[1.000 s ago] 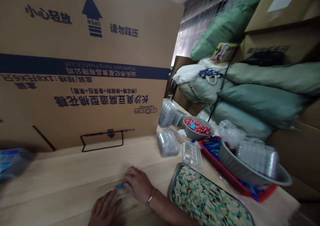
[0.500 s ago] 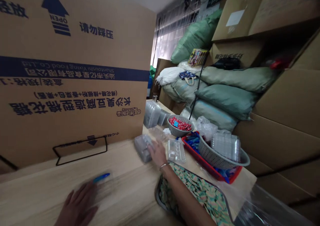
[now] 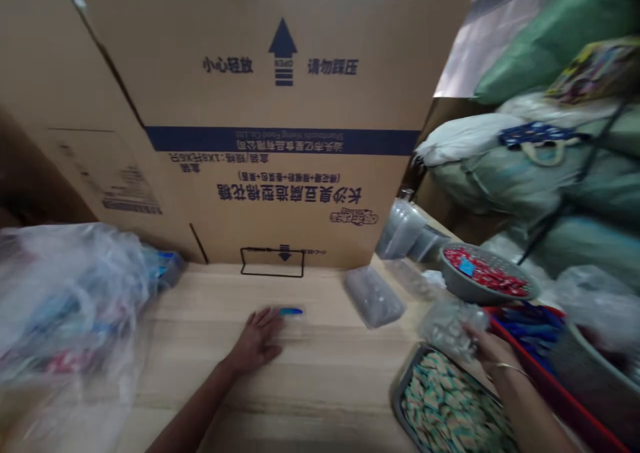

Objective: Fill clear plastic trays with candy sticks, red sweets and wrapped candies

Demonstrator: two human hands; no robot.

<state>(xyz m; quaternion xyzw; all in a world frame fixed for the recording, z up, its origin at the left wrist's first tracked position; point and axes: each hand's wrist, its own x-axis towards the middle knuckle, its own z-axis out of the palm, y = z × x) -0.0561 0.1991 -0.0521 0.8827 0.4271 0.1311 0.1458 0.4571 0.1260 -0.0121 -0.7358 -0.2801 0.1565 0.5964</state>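
Resting the left hand [image 3: 257, 341] open and flat on the pale wooden table [image 3: 210, 379], fingers spread, just beside a small blue-edged clear piece [image 3: 291, 311]; pinching a crumpled clear plastic packet [image 3: 450, 329] in the right hand [image 3: 487, 351], toward the right, just above a metal tray [image 3: 400, 399] of green-and-cream wrapped sweets [image 3: 440, 399]. Lying around them: a bulging clear plastic bag [image 3: 65, 299] at near left, a grey plastic pack [image 3: 373, 296] farther off, a grey basin [image 3: 450, 273] of red packets [image 3: 480, 271] and a red tray [image 3: 550, 399] of blue packets [image 3: 530, 333] at far right, with a large cardboard carton [image 3: 280, 106] standing along the far edge.
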